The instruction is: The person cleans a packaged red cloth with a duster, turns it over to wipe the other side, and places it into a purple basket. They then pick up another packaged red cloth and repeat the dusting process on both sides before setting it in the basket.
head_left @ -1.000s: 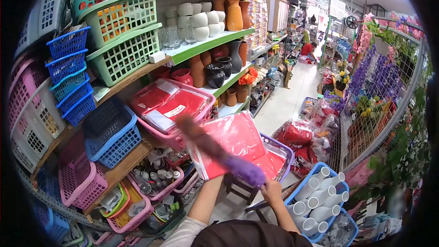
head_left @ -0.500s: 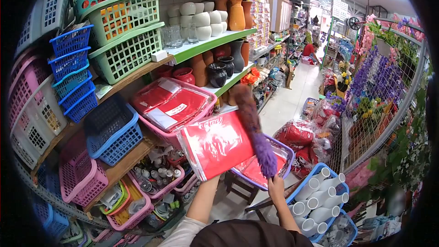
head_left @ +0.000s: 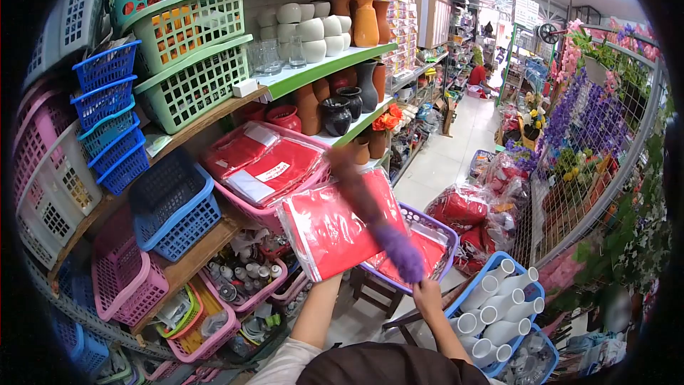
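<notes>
My right hand (head_left: 429, 296) is closed around the handle of a fluffy duster (head_left: 400, 251), purple near the grip and brown toward its blurred tip. The duster slants up and left across a red plastic-wrapped packet (head_left: 320, 232). My left hand (head_left: 329, 286) supports that packet from below; its fingers are hidden under it. Beyond the packet stands a pink basket (head_left: 246, 203) with more red wrapped packets (head_left: 274, 171). A purple basket (head_left: 450, 257), also with red packets inside, sits on a dark stool (head_left: 377, 292) close to my right hand.
Left shelves hold green baskets (head_left: 192, 75), blue baskets (head_left: 178, 221), white bowls (head_left: 311, 30) and vases (head_left: 365, 21). At right, a blue crate (head_left: 499, 260) contains white bottle-shaped vases (head_left: 502, 304) beside wire mesh (head_left: 605, 192) with artificial flowers. A person in red (head_left: 479, 78) is down the aisle.
The duster has swung left and down over the packet, its brown tip now nearer the pink basket. My left hand and the packet stay in nearly the same place.
</notes>
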`<state>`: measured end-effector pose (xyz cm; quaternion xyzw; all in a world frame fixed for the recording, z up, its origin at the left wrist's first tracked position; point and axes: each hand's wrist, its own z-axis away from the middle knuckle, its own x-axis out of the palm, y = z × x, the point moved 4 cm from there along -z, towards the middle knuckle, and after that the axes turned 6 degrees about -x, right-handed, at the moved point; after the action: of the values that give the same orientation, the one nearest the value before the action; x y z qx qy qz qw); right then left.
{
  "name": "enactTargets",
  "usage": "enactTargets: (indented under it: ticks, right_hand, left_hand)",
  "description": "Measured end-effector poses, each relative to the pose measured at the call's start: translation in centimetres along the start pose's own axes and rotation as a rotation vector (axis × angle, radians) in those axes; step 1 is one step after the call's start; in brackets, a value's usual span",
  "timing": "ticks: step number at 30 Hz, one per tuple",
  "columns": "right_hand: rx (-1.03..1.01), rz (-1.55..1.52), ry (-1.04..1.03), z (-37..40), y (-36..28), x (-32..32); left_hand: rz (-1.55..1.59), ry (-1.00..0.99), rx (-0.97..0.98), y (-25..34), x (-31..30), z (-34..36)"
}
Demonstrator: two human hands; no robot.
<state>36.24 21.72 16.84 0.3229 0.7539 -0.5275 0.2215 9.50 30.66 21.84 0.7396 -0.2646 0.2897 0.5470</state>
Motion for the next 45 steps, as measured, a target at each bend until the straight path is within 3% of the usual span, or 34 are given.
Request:
enactTargets:
  ticks: [2,5,7,9,11,14,17,19,21,23,27,29,31,39,45]
  right_hand:
    - [-0.332,0.149,-0.205,0.8,-3.3,-0.4]
    - [-0.328,0.269,-0.2,0.8,-2.9,-0.3]
    - [-0.246,0.217,-0.13,0.0,-1.5,0.2]
    - [0.066,-0.045,0.105,-0.7,0.3,-0.2]
    - [0.121,-0.1,0.133,-0.8,-0.9,-0.9]
    - [-0.205,0.005,-0.039,0.2,-2.7,-0.5]
    - [-0.375,0.139,-0.105,0.5,-4.9,-1.2]
    - [-0.314,0.144,-0.105,0.0,-2.5,0.3]
    - [-0.025,0.029,0.087,-0.8,-1.2,-0.1]
    - [0.015,0.0,0.151,-0.9,-0.8,0.0]
    - [-0.08,0.025,0.001,-0.1,-2.3,-0.1]
    - [-0.365,0.144,-0.164,0.6,-3.5,0.7]
    - [-0.402,0.199,-0.183,0.6,-3.1,1.2]
    - [0.088,-0.013,0.147,-2.7,4.5,3.4]
    - [0.305,0.015,-0.027,-5.0,10.1,9.9]
  left_hand:
    - [0.011,-0.006,-0.006,-0.2,-1.4,1.8]
    - [0.024,-0.006,-0.013,0.2,-1.2,1.6]
    - [0.032,-0.001,-0.013,0.0,-0.3,0.6]
    - [0.042,0.004,-0.018,0.5,0.7,-0.9]
    - [0.052,0.002,-0.02,0.6,0.8,-1.2]
    - [0.07,0.0,-0.023,0.2,0.2,-0.1]
    - [0.083,0.001,-0.031,0.4,-1.3,1.6]
    - [0.09,-0.004,-0.027,0.5,-1.1,1.7]
    - [0.1,-0.007,-0.027,0.9,-0.6,0.7]
    - [0.111,-0.005,-0.033,0.9,1.7,-2.0]
    - [0.131,-0.008,-0.042,0.5,-0.6,1.1]
    - [0.141,-0.008,-0.049,0.8,-0.7,2.1]
    - [0.15,-0.006,-0.055,0.6,-0.3,0.6]
    - [0.191,0.015,-0.085,0.5,0.6,-0.5]
    - [0.218,0.037,-0.125,-0.4,-0.6,1.6]
